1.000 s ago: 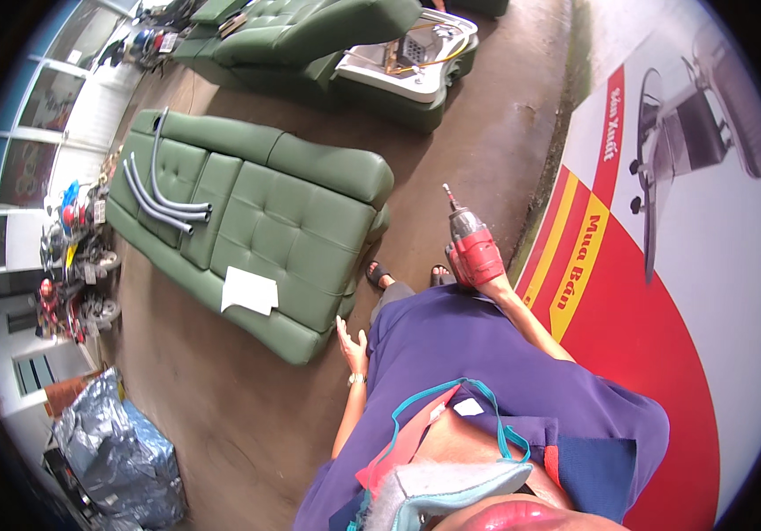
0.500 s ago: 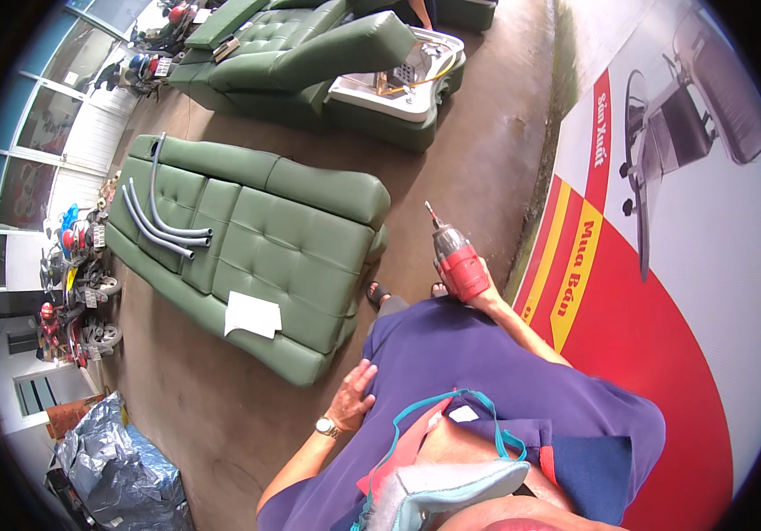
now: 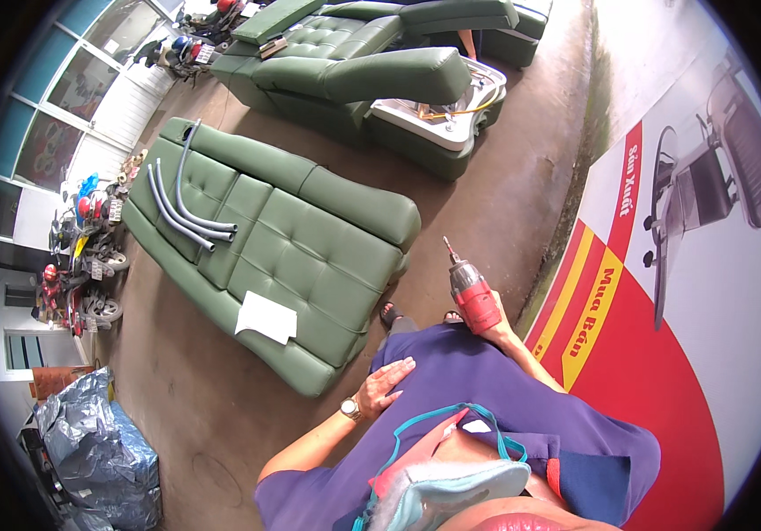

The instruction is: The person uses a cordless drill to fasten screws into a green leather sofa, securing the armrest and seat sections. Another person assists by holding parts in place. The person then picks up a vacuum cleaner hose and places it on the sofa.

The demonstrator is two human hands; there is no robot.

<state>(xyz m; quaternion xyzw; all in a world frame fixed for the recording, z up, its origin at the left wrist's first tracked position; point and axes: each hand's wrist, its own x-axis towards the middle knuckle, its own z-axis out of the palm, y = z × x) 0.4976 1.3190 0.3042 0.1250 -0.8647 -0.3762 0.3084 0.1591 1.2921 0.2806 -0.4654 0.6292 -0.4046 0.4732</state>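
My right hand (image 3: 497, 322) is wrapped round a red and grey power drill (image 3: 474, 295) with a bit in its chuck, its tip directed away from me. My left hand (image 3: 382, 388) lies against the front of my purple shirt (image 3: 451, 372), fingers stretched out and nothing in them. A green tufted seat (image 3: 314, 265), like a long recliner, stands ahead to the left. Several grey bent tubes (image 3: 177, 212) lie across its far-left part, and white paper (image 3: 267, 319) lies near its front edge.
Farther off stands another green recliner (image 3: 354, 66) with a white basin (image 3: 424, 133); part of a person's arm shows beside it. A large printed banner (image 3: 664, 380) borders the right. Silvery wrapped goods (image 3: 97, 451) sit at lower left, and parked motorbikes (image 3: 88, 292) line the left.
My left hand has moved inward onto the front of my shirt. The whole view has swung, so the seat and recliner appear farther right. The drill stays in my right hand.
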